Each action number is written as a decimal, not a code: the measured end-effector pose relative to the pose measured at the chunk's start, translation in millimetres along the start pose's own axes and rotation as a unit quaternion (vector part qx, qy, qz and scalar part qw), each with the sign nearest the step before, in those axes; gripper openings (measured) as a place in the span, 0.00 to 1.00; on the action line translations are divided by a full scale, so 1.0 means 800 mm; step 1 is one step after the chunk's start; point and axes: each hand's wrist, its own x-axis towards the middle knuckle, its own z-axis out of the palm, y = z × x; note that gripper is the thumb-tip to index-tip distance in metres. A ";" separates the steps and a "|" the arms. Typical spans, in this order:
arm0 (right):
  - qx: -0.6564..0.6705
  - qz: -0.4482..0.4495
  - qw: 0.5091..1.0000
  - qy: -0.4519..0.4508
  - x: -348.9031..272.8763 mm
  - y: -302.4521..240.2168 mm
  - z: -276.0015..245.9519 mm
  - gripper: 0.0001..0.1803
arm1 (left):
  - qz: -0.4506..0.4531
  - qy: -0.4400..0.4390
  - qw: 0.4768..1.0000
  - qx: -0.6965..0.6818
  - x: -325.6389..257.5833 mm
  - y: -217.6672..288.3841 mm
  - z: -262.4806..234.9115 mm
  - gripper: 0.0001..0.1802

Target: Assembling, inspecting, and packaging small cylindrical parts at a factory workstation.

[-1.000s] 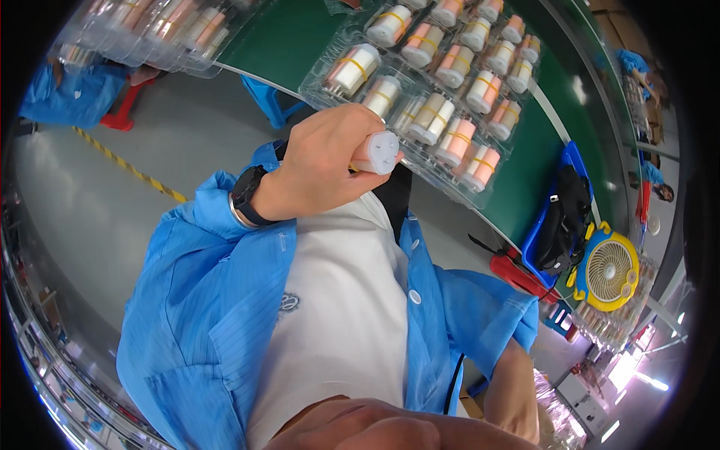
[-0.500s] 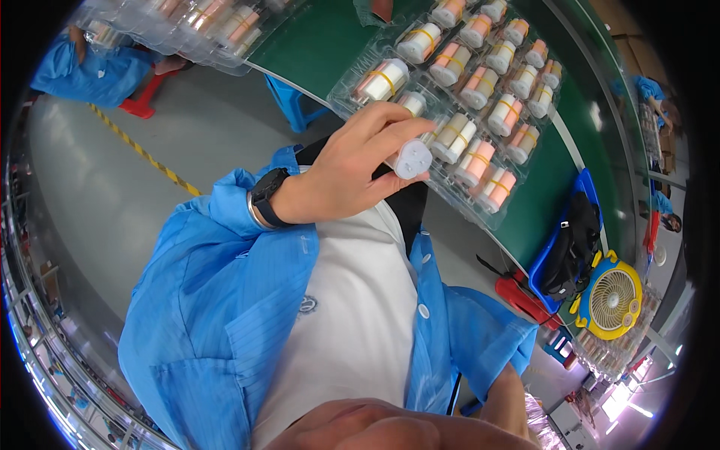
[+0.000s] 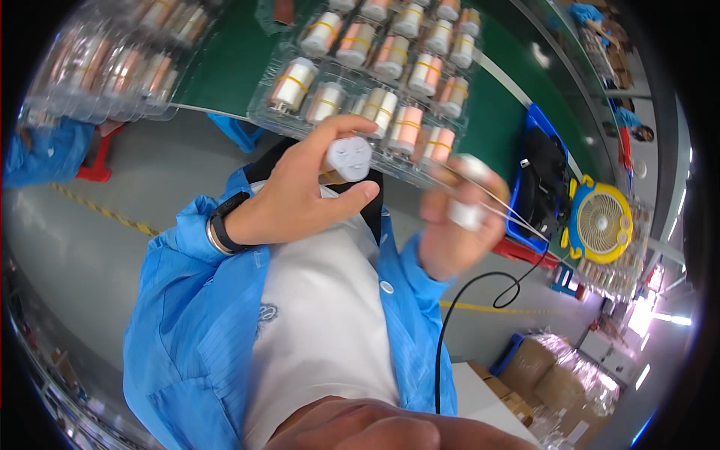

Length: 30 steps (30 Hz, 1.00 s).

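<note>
In my left hand [image 3: 292, 187], which wears a black watch, is a bundle of rollers [image 3: 349, 159]. Its pale, three-lobed end cap faces up, and my fingers and thumb curl round its sides. My right hand [image 3: 450, 244] is smeared by motion at the right, its fingers bent, with white patches at the fingertips. Thin pale lines run past it, perhaps a slender tool or wires; I cannot make out which. Just beyond both hands lies a clear plastic tray [image 3: 262, 105] of white, pink and beige roller bundles [image 3: 406, 129], bound with yellow bands.
The tray rests on a green tabletop [image 3: 225, 56]. More filled trays [image 3: 112, 75] stand at the far left. At the right are a blue bin [image 3: 541, 124] with a black bag [image 3: 536, 176] and a yellow-blue fan [image 3: 601, 223]. A black cable [image 3: 440, 352] hangs below my right hand.
My right hand has come into view at the right. The left hand, still holding the bundle, appears farther left and its thumb is more spread. The whole view has shifted.
</note>
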 end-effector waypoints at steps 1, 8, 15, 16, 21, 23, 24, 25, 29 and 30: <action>-0.028 0.017 0.999 0.001 -0.007 0.013 0.011 0.12 | -0.036 0.000 0.999 -0.015 0.000 0.004 0.004 0.30; -0.022 0.022 0.999 -0.020 -0.021 0.044 0.027 0.11 | 0.015 0.054 0.997 0.050 0.002 -0.013 0.012 0.12; -0.105 -0.034 0.993 -0.042 -0.030 0.065 0.028 0.10 | -0.010 0.050 0.998 0.026 -0.001 -0.015 0.008 0.12; -0.109 -0.039 0.992 -0.045 -0.030 0.066 0.029 0.10 | -0.013 0.049 0.998 0.031 -0.002 -0.015 0.008 0.12; -0.136 -0.046 0.988 -0.050 -0.034 0.072 0.026 0.10 | -0.017 0.046 0.998 0.034 -0.003 -0.016 0.006 0.12; -0.155 -0.054 0.985 -0.044 -0.036 0.074 0.025 0.10 | -0.013 0.047 0.998 0.039 -0.004 -0.017 0.005 0.12; -0.155 -0.054 0.985 -0.045 -0.037 0.075 0.024 0.10 | -0.013 0.047 0.998 0.039 -0.004 -0.018 0.005 0.12; -0.154 -0.057 0.985 -0.047 -0.037 0.076 0.024 0.10 | -0.014 0.048 0.998 0.036 -0.004 -0.018 0.005 0.12; -0.146 -0.056 0.987 -0.045 -0.039 0.077 0.023 0.11 | -0.013 0.049 0.998 0.032 -0.003 -0.020 0.006 0.12; -0.147 -0.056 0.987 -0.045 -0.038 0.078 0.023 0.11 | -0.013 0.049 0.998 0.032 -0.003 -0.020 0.006 0.12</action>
